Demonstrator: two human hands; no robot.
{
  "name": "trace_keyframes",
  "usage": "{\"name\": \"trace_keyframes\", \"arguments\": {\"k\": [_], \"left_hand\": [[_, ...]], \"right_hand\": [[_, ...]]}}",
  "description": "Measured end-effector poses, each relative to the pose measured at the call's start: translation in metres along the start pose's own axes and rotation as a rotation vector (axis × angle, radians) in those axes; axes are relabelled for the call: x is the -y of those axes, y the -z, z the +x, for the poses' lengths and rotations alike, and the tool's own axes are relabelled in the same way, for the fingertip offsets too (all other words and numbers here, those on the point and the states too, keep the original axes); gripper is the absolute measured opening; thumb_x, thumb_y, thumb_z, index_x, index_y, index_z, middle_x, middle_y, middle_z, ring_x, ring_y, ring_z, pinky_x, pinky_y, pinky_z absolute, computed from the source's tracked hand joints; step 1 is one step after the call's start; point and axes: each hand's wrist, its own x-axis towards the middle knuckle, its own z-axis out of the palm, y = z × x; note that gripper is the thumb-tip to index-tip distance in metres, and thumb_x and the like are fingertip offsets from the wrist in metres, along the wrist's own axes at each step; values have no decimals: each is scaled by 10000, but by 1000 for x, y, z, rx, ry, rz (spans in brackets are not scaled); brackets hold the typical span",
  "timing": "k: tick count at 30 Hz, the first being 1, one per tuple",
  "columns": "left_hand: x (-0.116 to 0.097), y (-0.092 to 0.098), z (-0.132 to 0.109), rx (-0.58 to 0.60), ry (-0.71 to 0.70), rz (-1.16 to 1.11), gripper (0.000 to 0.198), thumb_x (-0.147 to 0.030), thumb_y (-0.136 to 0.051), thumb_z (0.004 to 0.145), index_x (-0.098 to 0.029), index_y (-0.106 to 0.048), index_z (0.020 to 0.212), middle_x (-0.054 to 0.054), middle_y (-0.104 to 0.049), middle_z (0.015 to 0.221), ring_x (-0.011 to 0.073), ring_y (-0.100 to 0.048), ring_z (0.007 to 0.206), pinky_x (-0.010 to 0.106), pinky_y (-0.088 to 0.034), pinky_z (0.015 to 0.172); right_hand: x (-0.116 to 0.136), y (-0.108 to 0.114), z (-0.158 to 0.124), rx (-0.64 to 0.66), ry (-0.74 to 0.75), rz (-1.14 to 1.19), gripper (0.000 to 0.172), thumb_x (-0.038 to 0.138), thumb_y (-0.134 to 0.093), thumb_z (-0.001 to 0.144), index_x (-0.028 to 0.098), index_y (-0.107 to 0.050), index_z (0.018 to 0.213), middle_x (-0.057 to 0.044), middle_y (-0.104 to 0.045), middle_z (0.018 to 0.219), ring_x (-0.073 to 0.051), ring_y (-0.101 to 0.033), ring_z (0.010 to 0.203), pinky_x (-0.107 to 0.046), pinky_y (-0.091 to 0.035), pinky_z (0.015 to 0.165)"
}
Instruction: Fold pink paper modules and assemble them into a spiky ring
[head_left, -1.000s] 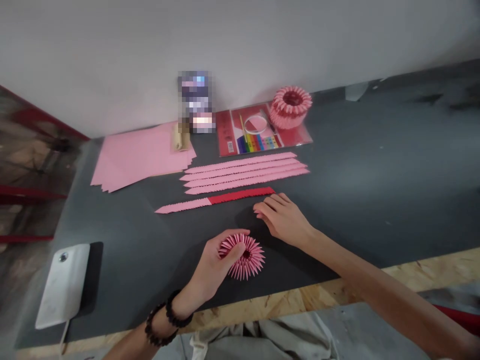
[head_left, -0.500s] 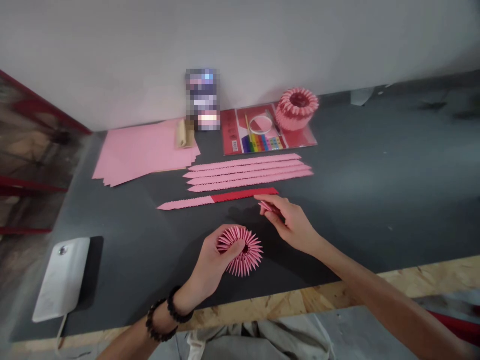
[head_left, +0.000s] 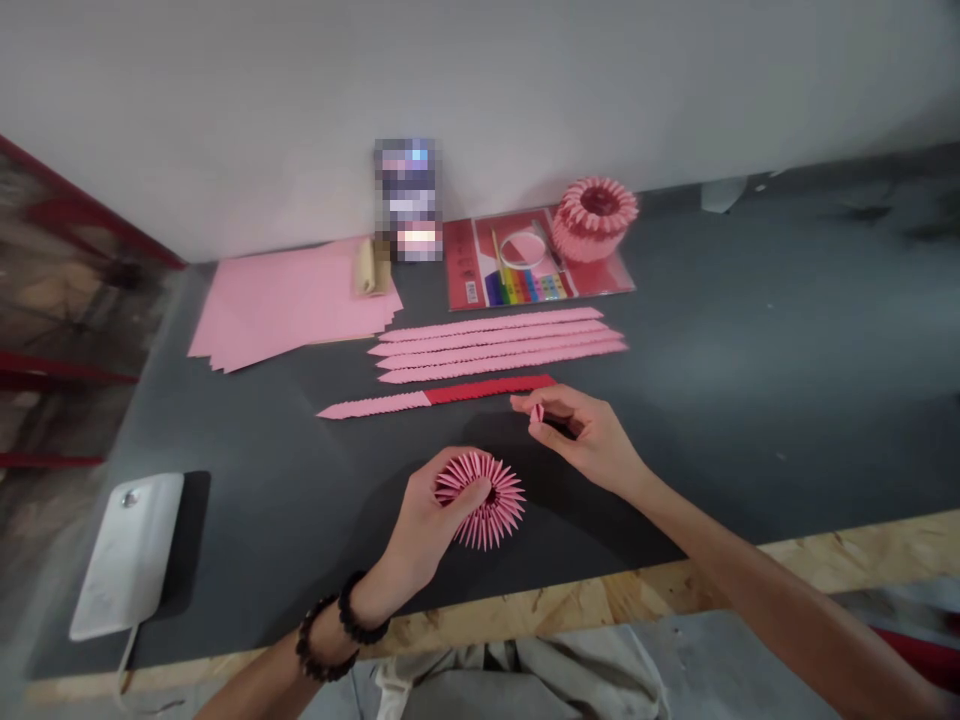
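My left hand (head_left: 427, 510) grips a round pink ring of folded paper pieces (head_left: 501, 515), thumb on top near its centre hole. Pointed tips fan outward all round the ring. To the upper right, my right hand (head_left: 596, 435) pinches a small folded pink paper piece (head_left: 537, 413) between thumb and fingers, apart from the ring. Just beyond that hand lies a row of nested folded pieces, with a pink part (head_left: 375, 405) on the left and a red part (head_left: 487, 388) on the right. Several all-pink rows (head_left: 499, 345) lie parallel behind it.
A taller pink paper ring stack (head_left: 592, 225) stands on a red packaged sheet (head_left: 465, 265) at the back. Pink paper sheets (head_left: 285, 300) lie back left, beside a blurred-out upright screen (head_left: 409, 200). A white device with a cable (head_left: 127, 555) sits at the left front.
The small folded piece in my right hand has turned to stand more upright, and that hand has shifted slightly right. My left hand and the ring stay nearly still.
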Motion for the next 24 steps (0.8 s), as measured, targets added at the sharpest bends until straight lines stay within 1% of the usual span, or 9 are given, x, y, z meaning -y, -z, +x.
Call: {"name": "trace_keyframes", "arguments": {"k": [3, 7, 8, 11, 13, 15, 18, 21, 24], "left_hand": [[1, 1, 0, 15, -6, 13, 268, -375, -798, 846, -199, -764, 1046, 47, -766, 1010, 227, -681, 945, 309, -517, 888], [1, 1, 0, 31, 5, 42, 286, -370, -797, 846, -196, -765, 1070, 60, -776, 1039, 237, -692, 958, 323, -522, 906], [1, 1, 0, 31, 11, 46, 287, -370, -798, 844, -194, -767, 1069, 65, -779, 1041, 242, -696, 959, 330, -524, 909], [0, 0, -1, 26, 24, 43, 294, -379, -791, 847, -198, -774, 1079, 70, -787, 1036, 253, -704, 956, 344, -528, 905], [-2, 0, -2, 25, 25, 64, 307, -370, -802, 833, -207, -777, 1092, 70, -789, 1048, 262, -707, 966, 351, -528, 908], [-3, -2, -3, 26, 15, 117, 301, -344, -821, 811, -214, -782, 1079, 68, -791, 1064, 268, -707, 984, 354, -523, 920], [-4, -3, -4, 30, -1, 172, 259, -324, -819, 813, -212, -784, 1044, 61, -796, 1042, 264, -712, 962, 351, -527, 911], [-3, -4, -5, 43, 7, 169, 242, -337, -805, 828, -203, -780, 1027, 59, -797, 992, 252, -710, 912, 345, -538, 875], [-2, -4, -5, 46, 22, 149, 243, -346, -816, 819, -205, -777, 1013, 53, -794, 968, 242, -706, 892, 334, -538, 851]], "right_hand": [[2, 2, 0, 18, -24, -5, 188, 344, -706, 901, 240, -699, 1057, -81, -773, 1187, -248, -739, 1093, -431, -576, 978], [3, 10, 0, 40, -39, -242, 205, 353, -769, 852, 261, -762, 1035, -69, -768, 1186, -225, -724, 906, -406, -594, 844], [3, 12, 0, 35, -39, -247, 207, 363, -776, 850, 260, -765, 1029, -69, -772, 1154, -221, -717, 875, -394, -597, 805], [2, 13, -1, -3, -70, -5, 246, 414, -739, 903, 233, -712, 1068, -71, -777, 1010, -206, -722, 831, -362, -606, 753], [2, 10, -2, -21, -104, 193, 290, 445, -714, 931, 232, -652, 1118, -67, -775, 984, -190, -725, 805, -351, -619, 746], [2, 4, -3, -2, -158, 309, 345, 473, -705, 938, 252, -601, 1183, -56, -769, 988, -169, -717, 753, -332, -630, 703], [3, -5, -5, 65, -226, 389, 386, 498, -682, 949, 274, -562, 1241, -48, -742, 1009, -152, -710, 731, -305, -638, 653], [5, -13, -9, 102, -237, 418, 409, 495, -675, 957, 277, -530, 1272, -42, -710, 1026, -152, -725, 763, -322, -655, 692], [6, -18, -13, 84, -228, 453, 488, 482, -712, 935, 298, -479, 1322, -17, -698, 1013, -154, -743, 777, -342, -663, 734]]}}
